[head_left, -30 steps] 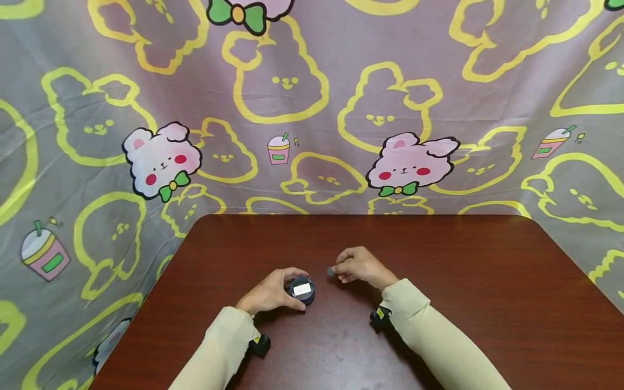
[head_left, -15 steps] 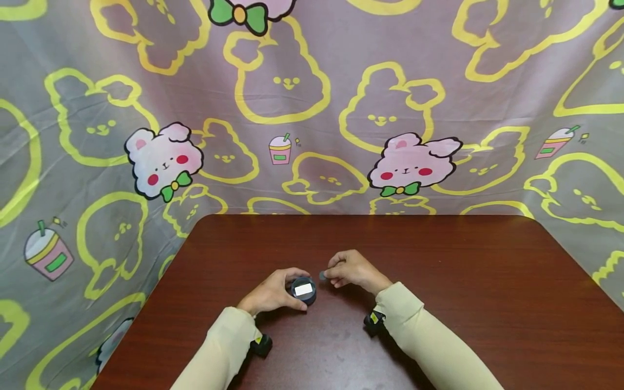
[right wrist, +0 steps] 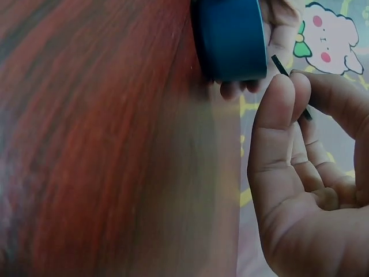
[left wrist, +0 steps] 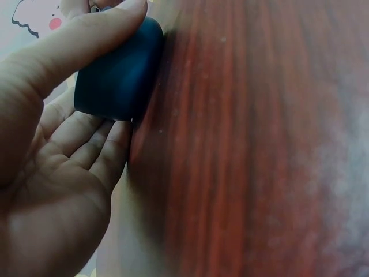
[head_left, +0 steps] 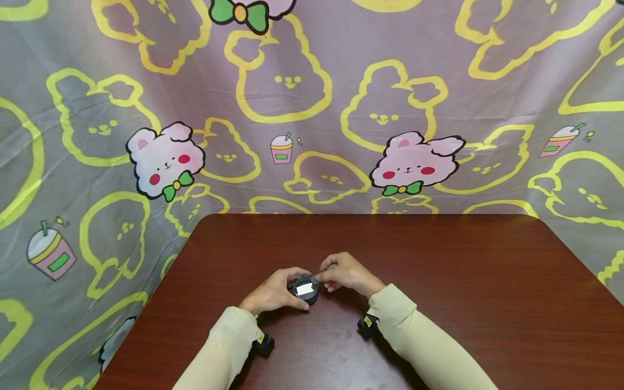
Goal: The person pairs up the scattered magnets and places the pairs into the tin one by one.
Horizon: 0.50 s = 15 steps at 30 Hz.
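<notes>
A squat, round dark-blue case [head_left: 299, 299] with a white rectangle on its top sits on the table in the head view. My left hand [head_left: 271, 291] grips it from the left, thumb on the near side and fingers round the far side. The case's smooth blue wall [left wrist: 118, 75] shows between thumb and fingers in the left wrist view. With thumb and forefinger my right hand [head_left: 348, 273] pinches a small, thin dark disc [head_left: 314, 282], which overlaps the case's right rim in the head view. Seen edge-on in the right wrist view, the disc [right wrist: 279, 65] is a narrow dark strip beside the case's top.
The brown wooden table [head_left: 439, 260] extends round both hands, with rounded far corners. Behind it and along its left side hangs a grey cloth [head_left: 331, 108] printed with yellow outlines and rabbit faces. A small black camera is worn at each wrist.
My right hand has moved left with the disc, from a gap beside the case to its right rim. The left hand and the case have stayed almost in place.
</notes>
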Motion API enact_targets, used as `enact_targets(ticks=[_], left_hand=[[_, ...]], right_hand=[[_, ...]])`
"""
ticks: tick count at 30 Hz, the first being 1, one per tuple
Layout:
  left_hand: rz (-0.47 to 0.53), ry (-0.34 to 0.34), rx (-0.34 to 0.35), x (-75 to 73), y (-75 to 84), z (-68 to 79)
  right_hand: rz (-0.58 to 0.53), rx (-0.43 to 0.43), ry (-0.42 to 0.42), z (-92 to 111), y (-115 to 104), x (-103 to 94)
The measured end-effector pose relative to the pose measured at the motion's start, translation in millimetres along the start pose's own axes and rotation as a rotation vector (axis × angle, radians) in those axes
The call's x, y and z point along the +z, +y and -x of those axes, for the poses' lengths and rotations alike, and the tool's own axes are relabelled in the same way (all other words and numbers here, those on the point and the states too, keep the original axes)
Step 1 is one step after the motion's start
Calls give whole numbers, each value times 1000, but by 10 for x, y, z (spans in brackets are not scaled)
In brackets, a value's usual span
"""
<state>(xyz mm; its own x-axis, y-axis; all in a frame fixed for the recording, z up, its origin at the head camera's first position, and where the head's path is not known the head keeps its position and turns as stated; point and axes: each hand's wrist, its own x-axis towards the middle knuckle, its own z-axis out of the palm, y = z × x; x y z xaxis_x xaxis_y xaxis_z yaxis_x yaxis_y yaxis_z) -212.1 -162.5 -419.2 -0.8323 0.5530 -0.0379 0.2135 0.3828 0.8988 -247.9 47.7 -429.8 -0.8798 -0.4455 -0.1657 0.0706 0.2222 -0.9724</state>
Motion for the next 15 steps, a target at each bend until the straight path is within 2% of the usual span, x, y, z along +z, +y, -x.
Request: enact_targets(ticks=[15], left_hand=[[-27, 20, 6, 9, 21, 5]], right_hand=[[8, -9, -10, -42, -17, 170]])
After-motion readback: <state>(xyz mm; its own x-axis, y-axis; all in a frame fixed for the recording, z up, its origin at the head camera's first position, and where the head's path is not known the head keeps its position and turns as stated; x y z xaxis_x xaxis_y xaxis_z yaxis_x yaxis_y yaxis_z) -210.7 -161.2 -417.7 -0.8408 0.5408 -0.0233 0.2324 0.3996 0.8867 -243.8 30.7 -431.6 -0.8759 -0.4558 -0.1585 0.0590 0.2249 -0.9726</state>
